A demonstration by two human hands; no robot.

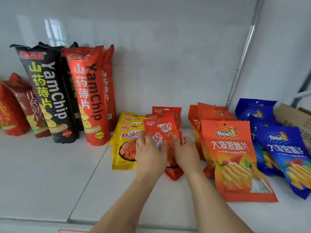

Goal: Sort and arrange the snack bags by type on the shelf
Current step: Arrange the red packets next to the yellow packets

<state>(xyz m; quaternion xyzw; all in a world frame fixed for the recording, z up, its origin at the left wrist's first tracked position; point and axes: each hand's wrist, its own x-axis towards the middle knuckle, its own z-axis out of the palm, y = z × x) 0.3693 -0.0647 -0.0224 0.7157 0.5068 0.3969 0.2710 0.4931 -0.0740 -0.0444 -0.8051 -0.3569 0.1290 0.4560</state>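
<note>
Here, in the head view, both hands hold one small red bag (161, 132) upright in the middle of the shelf (50, 165): the left hand (149, 153) has its fingers curled on the bag's left face and the right hand (186, 152) pinches its right edge, probably to stand it squarely in front of the other red bags (166, 111) of its kind. Beside it the yellow bags (124, 145) make their own stack, with tall yam chip bags (90, 98) leaning on the back wall to the left and orange bags (232, 157) and blue bags (286, 153) in separate rows to the right, so the sorting looks nearly done.
</note>
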